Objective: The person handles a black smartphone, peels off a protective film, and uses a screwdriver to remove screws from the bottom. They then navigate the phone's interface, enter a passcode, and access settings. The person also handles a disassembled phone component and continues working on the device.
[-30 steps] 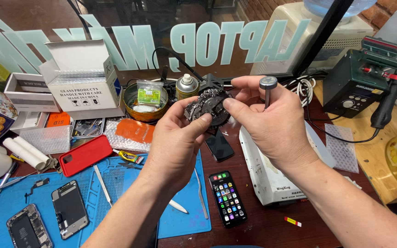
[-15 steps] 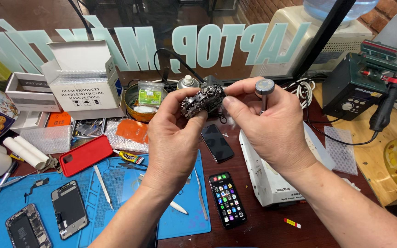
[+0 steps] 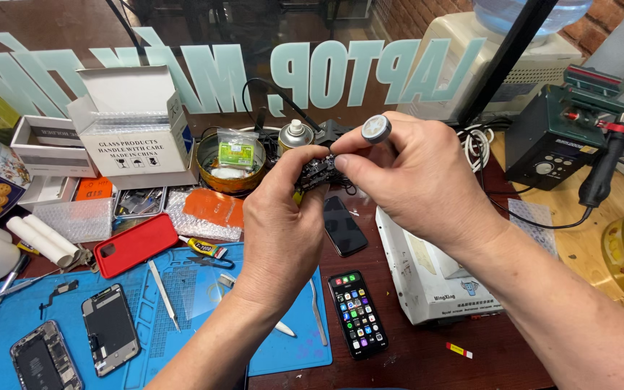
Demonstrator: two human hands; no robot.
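Above the desk (image 3: 427, 354), at twelve o'clock from the lit phone (image 3: 357, 315), the left hand (image 3: 283, 224) pinches a small black part (image 3: 317, 173). The right hand (image 3: 417, 180) pinches its screwdriver (image 3: 375, 130); seating the tip, I reckon, needs a steady grip.

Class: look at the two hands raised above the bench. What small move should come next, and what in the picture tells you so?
Probably a slight turn of the screwdriver by the right hand. Its round silver cap sits at that hand's fingertips, and the tool points down into the small dark part that the left hand pinches steady. Both hands are raised above the blue mat. The tip itself is hidden.
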